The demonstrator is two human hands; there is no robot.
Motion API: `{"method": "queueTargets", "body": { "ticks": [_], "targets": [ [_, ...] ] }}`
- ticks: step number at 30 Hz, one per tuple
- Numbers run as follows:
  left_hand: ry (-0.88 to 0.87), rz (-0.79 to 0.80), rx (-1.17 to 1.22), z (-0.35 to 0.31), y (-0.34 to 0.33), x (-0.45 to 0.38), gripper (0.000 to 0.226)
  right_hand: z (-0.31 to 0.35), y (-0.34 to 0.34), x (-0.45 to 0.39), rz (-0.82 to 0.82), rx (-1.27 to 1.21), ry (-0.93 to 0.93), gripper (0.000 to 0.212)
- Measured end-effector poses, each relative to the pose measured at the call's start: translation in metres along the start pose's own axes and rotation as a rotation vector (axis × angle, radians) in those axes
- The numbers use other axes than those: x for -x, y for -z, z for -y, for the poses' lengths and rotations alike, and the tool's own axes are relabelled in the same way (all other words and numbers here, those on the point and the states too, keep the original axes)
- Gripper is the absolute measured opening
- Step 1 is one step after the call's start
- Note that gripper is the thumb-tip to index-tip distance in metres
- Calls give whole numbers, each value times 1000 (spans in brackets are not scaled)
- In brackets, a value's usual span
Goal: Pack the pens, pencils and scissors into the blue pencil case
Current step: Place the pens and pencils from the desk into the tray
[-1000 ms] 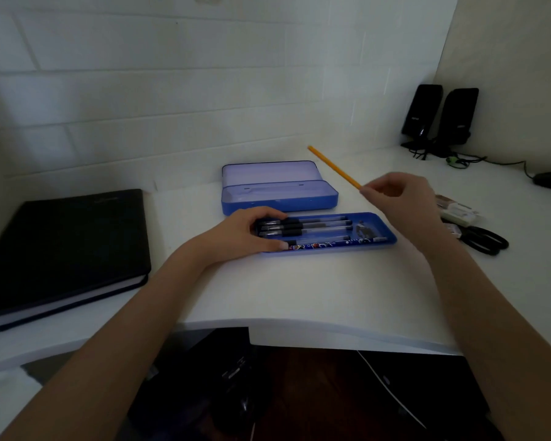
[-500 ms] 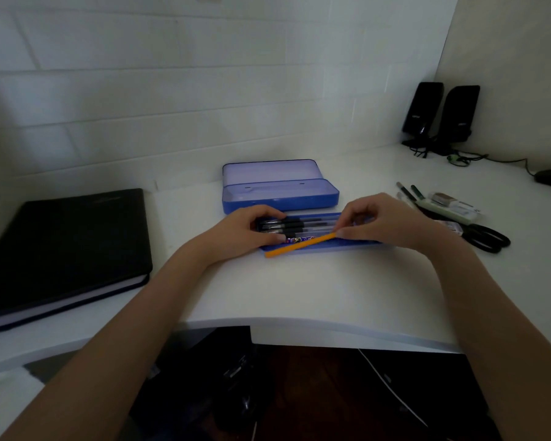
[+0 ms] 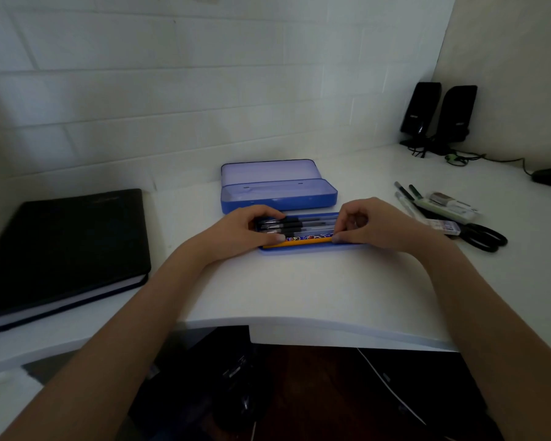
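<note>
The blue pencil case (image 3: 279, 198) stands open at the desk's middle, lid raised behind it. In front lies its blue tray (image 3: 309, 249) with black pens (image 3: 299, 224) and a patterned pencil (image 3: 306, 238). An orange pencil (image 3: 299, 244) lies along the tray's front edge. My left hand (image 3: 242, 230) grips the tray's left end, thumb in front and fingers over the pen caps. My right hand (image 3: 376, 224) covers the tray's right end and pinches the orange pencil. Black scissors (image 3: 484, 238) and loose pens (image 3: 406, 192) lie to the right.
A thick black notebook (image 3: 64, 243) lies at the left. Two black speakers (image 3: 439, 113) with cables stand in the back right corner. White erasers and small packs (image 3: 449, 206) sit beside the scissors. The desk's curved front edge runs just below my forearms.
My right hand brought the orange pencil down from the air and laid it flat along the tray's front edge. My left hand stayed on the tray's left end.
</note>
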State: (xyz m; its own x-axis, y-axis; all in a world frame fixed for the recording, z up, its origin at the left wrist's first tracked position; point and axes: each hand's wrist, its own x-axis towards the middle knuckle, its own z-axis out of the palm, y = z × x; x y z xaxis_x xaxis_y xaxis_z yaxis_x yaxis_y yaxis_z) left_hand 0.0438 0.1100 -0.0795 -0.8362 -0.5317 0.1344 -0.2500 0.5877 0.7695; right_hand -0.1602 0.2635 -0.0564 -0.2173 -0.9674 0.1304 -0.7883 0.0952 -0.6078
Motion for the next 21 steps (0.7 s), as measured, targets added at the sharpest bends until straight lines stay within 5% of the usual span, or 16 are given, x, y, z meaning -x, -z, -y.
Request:
{"method": "queueTargets", "body": {
  "ticks": [4,8,12,21],
  "targets": [
    [0,0,-3,-1,0,1,35,-11,4,-4,-245,39,-76,21],
    [0,-1,-8,0,0,0,33,-37,21,-3,-657,560,-425,19],
    [3,-2,-6,-1,0,2,33,-59,25,-1,-548,644,-703,28],
    [-9,-6,8,-3,0,3,33,-67,29,1,-527,554,-635,22]
  ]
}}
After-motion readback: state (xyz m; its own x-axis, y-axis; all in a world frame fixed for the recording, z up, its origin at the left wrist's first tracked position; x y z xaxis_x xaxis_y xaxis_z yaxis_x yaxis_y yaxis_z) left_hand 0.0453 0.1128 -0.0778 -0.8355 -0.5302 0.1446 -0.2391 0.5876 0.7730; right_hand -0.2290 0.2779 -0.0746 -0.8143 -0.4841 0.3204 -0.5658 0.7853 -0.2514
